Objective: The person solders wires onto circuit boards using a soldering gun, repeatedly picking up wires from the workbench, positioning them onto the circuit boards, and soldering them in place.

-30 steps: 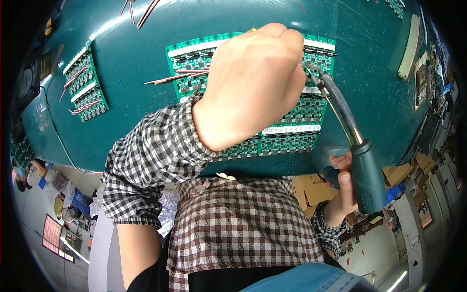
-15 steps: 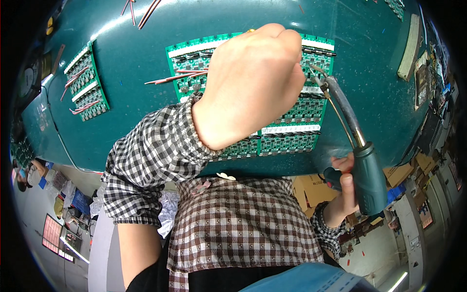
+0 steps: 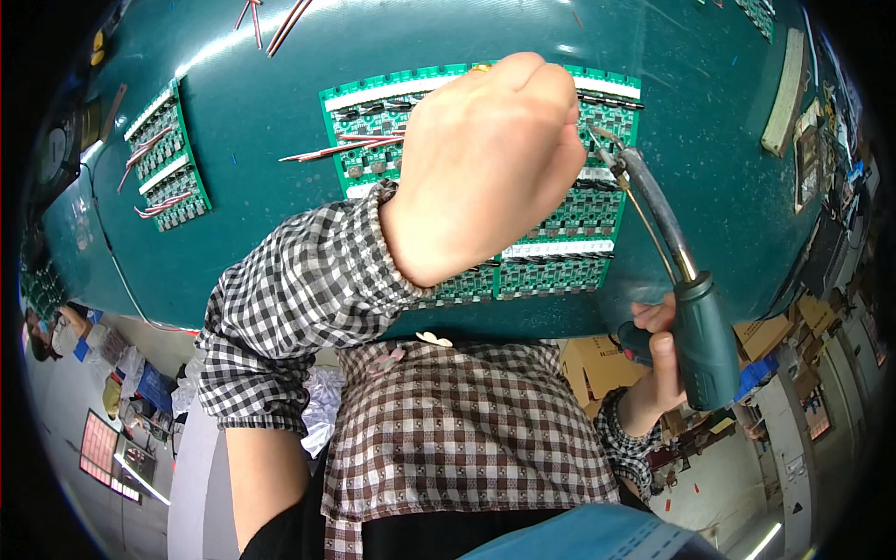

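Observation:
A panel of green circuit boards [image 3: 571, 220] with white strips and black parts lies in front of me. My left hand [image 3: 490, 163] is closed over its upper middle, its fingers curled under and hidden, so what they pinch does not show. Red and white wires [image 3: 338, 149] stick out leftward over the panel's left edge. My right hand [image 3: 665, 359] grips a soldering gun [image 3: 707, 350] with a dark green handle, held upright at the right. Its bent metal tube and thin feed rod reach up to a tip beside my left fingers, over the panel's right part.
Another circuit board panel [image 3: 168, 159] with wires on it lies to the left on the green table mat [image 3: 257, 121]. Loose wires [image 3: 287, 26] lie at the far edge. A pale bar [image 3: 784, 93] and clutter line the right side. A cardboard box [image 3: 597, 369] stands below the table.
My left hand has shifted slightly down and toward the right over the panel. The soldering gun has moved a little to the left, its tip still near my left fingers.

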Action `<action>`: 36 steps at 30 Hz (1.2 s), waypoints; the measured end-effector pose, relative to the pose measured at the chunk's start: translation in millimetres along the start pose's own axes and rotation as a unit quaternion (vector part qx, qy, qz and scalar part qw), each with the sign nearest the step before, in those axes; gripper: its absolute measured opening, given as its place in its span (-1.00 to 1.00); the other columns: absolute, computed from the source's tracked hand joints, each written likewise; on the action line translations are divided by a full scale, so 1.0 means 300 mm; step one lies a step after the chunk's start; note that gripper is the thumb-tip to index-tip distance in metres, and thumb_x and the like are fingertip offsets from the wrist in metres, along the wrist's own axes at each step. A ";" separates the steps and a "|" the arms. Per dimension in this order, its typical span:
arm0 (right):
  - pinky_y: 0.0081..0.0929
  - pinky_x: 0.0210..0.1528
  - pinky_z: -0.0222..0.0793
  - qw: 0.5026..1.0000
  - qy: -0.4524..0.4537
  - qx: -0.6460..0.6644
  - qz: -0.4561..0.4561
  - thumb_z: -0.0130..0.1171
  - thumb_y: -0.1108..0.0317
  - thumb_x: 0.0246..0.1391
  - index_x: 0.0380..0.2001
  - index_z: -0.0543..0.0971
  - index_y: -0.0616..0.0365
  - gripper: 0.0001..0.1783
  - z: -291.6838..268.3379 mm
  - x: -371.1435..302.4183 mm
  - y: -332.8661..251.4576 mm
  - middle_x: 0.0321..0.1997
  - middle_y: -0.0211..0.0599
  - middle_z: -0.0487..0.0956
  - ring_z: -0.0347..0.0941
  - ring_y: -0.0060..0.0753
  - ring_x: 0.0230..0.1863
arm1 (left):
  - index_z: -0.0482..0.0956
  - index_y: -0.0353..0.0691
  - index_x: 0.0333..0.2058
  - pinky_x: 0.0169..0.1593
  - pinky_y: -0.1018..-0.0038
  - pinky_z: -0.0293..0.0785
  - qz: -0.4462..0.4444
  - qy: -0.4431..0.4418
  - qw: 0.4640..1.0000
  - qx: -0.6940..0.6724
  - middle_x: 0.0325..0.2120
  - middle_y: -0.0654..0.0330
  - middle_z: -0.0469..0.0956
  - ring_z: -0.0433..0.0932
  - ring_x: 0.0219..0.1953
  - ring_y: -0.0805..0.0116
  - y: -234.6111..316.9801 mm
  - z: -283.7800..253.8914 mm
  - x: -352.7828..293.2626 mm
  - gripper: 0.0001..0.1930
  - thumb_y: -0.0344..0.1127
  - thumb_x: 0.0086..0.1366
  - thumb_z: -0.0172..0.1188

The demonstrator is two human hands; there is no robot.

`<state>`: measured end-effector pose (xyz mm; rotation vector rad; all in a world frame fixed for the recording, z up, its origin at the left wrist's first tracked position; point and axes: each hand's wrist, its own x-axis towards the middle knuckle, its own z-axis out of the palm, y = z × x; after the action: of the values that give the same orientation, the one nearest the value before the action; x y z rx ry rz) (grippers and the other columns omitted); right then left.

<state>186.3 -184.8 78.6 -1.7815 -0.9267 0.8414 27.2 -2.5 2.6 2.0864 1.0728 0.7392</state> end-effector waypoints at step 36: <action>-0.18 -0.33 0.57 1.000 0.003 0.009 -0.012 0.28 0.32 0.04 -0.12 0.46 0.65 -0.48 0.011 0.004 0.004 -0.49 -0.08 0.49 0.45 -0.23 -0.49 | 0.48 -0.22 -0.51 -0.45 0.47 0.43 -0.001 -0.012 1.000 0.015 -0.58 0.23 0.46 0.50 -0.55 0.36 0.001 -0.003 0.002 -0.89 -0.53 0.01 0.24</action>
<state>184.5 -182.9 76.2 -1.7522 -0.9321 0.8259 27.0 -2.0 3.4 2.1137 1.0778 0.7009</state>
